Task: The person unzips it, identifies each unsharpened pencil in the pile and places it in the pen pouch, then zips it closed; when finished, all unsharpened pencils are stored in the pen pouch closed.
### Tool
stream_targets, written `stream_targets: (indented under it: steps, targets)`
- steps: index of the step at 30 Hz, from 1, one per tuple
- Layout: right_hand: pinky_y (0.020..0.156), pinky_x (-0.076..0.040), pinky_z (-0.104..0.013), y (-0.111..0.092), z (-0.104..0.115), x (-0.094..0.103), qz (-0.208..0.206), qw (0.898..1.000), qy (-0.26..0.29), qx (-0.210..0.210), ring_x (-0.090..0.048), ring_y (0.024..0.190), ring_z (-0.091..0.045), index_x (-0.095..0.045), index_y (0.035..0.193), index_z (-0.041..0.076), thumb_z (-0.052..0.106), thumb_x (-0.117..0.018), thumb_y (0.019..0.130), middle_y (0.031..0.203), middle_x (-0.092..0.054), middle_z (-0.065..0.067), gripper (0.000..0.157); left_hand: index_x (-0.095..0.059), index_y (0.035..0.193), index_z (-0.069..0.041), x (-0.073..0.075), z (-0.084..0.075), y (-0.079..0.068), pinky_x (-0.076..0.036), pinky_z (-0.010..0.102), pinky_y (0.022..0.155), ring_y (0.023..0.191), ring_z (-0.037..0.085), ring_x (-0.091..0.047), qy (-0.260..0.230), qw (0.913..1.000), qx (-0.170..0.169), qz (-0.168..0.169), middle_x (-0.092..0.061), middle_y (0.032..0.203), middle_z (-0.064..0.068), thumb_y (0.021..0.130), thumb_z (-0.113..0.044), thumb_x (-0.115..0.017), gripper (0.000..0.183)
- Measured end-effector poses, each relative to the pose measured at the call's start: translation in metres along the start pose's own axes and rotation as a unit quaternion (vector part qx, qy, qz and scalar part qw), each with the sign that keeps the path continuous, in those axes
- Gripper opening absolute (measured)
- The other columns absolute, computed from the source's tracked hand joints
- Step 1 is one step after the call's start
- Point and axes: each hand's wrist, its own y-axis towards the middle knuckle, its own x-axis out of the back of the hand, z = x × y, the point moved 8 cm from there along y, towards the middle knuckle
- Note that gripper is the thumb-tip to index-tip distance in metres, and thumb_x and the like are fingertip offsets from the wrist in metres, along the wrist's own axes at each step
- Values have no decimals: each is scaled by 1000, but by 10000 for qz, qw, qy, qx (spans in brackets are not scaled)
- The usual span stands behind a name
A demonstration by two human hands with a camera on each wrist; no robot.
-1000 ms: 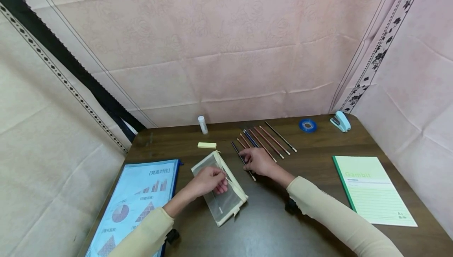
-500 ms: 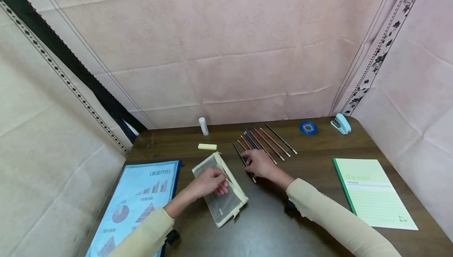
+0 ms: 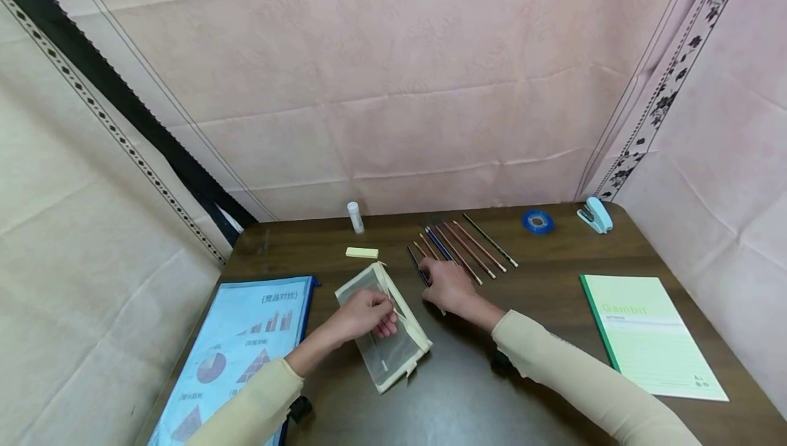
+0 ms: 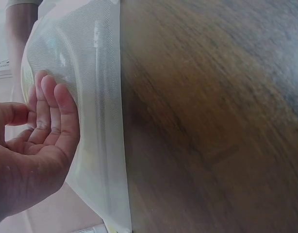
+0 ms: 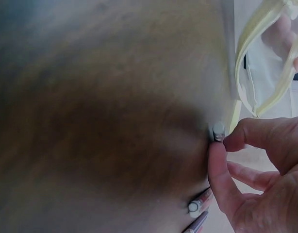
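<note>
My left hand [image 3: 365, 313] pinches the upper edge of a cream-trimmed mesh zipper pouch [image 3: 376, 362] between thumb and forefinger. In the left wrist view the other fingers lie over its mesh [image 4: 93, 63]. To the right, my right hand [image 3: 451, 287] has thumb and forefinger on a dark pencil [image 3: 415, 259], the leftmost of a row. The right wrist view shows that pencil's pale end [image 5: 218, 130] between the fingertips, close to the table. The pouch's zipper edges [image 5: 251, 39] stand apart there. Beyond the hand lie several more pencils [image 3: 470, 249], partly covered.
A pale yellow block [image 3: 361, 253] and a glue stick [image 3: 355, 218] stand behind the pouch. Blue tape [image 3: 537, 222] and a light-blue stapler [image 3: 595, 215] are at the back right. A green-edged notebook [image 3: 652, 337] lies right, a blue folder [image 3: 230, 316] left.
My right hand has shifted slightly and turned over the dark pencil, covering more of its near part. The left hand and pouch stay in place.
</note>
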Motion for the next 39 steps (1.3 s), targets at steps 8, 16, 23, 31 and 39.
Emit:
stream_targets:
  steps: [8,16,23,31,39]
  targets:
    - [56,-45,-28,1,1,5,-106,9995,268,90,-57,66,-10,-63,117,21,16,-76,68,79,-67,4,51,-65,86,2,1,-3,-2,-60,41,66,67,20,-69,-51,10000,-15,12,-71,79,16,100,-22,-48,33]
    - [53,-52,-27,-12,16,3,76,9806,1927,345,-61,58,-7,-58,120,22,9,-74,73,80,-66,5,51,-65,86,2,-1,-1,-2,-60,42,66,65,19,-69,-148,9999,2,40,-71,77,15,100,-22,-48,33]
    - [50,-57,-43,-27,30,-9,570,9197,3884,-7,-66,67,-29,-52,126,18,-1,-68,80,92,-63,-14,52,-65,86,3,-1,0,-1,-60,43,67,64,17,-68,-168,9998,-17,65,-71,76,14,100,-21,-48,32]
    - [51,-55,-40,-39,40,-28,1087,8881,4458,-260,-63,68,-26,-49,131,13,1,-66,84,97,-64,-22,51,-65,86,5,0,0,-4,-60,41,65,65,18,-67,-241,9996,-112,8,-71,78,16,100,-20,-47,33]
    - [55,-54,-30,-44,34,-45,1826,8543,4828,-609,-64,72,-15,-50,130,13,5,-62,88,98,-66,-16,45,-65,89,3,-1,1,-1,-60,40,67,68,18,-68,-271,9995,-130,-4,-70,80,13,100,-21,-47,31]
